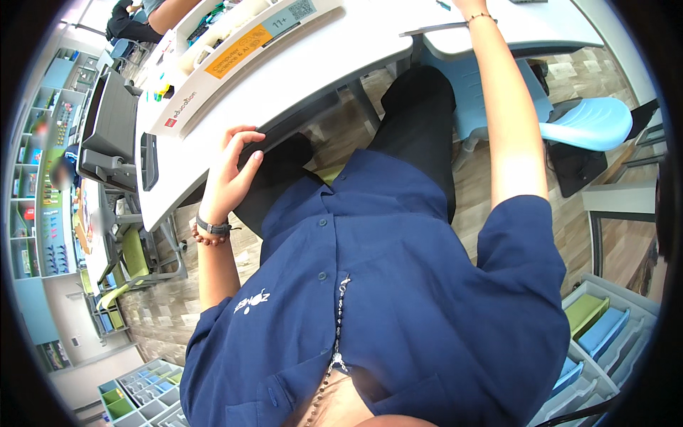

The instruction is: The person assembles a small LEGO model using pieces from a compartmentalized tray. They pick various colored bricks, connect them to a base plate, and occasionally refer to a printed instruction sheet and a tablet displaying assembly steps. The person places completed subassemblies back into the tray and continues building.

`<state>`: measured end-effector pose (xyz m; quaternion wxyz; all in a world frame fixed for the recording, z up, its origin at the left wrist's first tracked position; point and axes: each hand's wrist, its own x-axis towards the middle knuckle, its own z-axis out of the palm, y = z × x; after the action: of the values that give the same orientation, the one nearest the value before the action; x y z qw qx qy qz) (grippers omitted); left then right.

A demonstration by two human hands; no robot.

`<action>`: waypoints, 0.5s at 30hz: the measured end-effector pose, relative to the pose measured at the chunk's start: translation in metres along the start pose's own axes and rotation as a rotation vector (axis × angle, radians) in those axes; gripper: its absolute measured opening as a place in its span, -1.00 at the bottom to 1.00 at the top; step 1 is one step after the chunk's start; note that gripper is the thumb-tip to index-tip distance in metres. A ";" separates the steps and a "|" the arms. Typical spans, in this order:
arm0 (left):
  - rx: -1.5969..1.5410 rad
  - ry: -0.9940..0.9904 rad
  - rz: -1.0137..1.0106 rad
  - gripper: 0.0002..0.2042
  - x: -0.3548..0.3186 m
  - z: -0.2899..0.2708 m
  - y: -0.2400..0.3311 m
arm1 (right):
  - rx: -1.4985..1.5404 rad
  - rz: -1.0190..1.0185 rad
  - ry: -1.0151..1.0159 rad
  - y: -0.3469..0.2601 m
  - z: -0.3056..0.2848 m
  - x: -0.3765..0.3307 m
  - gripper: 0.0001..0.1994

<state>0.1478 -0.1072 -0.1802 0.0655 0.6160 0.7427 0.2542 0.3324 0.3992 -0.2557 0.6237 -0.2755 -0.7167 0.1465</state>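
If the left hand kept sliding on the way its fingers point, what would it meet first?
The left hand rests on the white table's edge; straight ahead, probably bare tabletop, then the long white box. Depth is unclear.

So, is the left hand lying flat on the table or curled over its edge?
Curled: fingers of the left hand bend over the edge of the white table, thumb below.

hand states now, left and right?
Left hand: fingers curled over the white table edge, gripping it.
Right hand: mostly out of frame at the top; only the wrist bracelet shows, so cannot tell.
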 end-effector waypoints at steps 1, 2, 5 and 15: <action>0.006 -0.010 0.002 -0.79 -0.001 -0.001 0.000 | 0.068 0.100 -0.081 0.002 0.000 -0.007 -0.56; 0.006 -0.014 0.012 -0.79 0.002 -0.001 -0.003 | 0.127 0.193 -0.160 0.004 -0.004 -0.014 -0.57; 0.017 -0.064 0.078 -0.80 0.013 -0.014 0.002 | -0.122 0.155 -0.270 -0.010 -0.016 -0.001 -0.54; -0.086 -0.299 0.349 -0.81 0.084 -0.033 -0.012 | -0.150 0.391 -0.685 -0.027 -0.017 0.056 -0.52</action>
<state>0.1039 -0.0384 -0.1395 0.1559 0.7627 0.5954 0.1989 0.3395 0.4069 -0.1921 0.2874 -0.3866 -0.8259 0.2931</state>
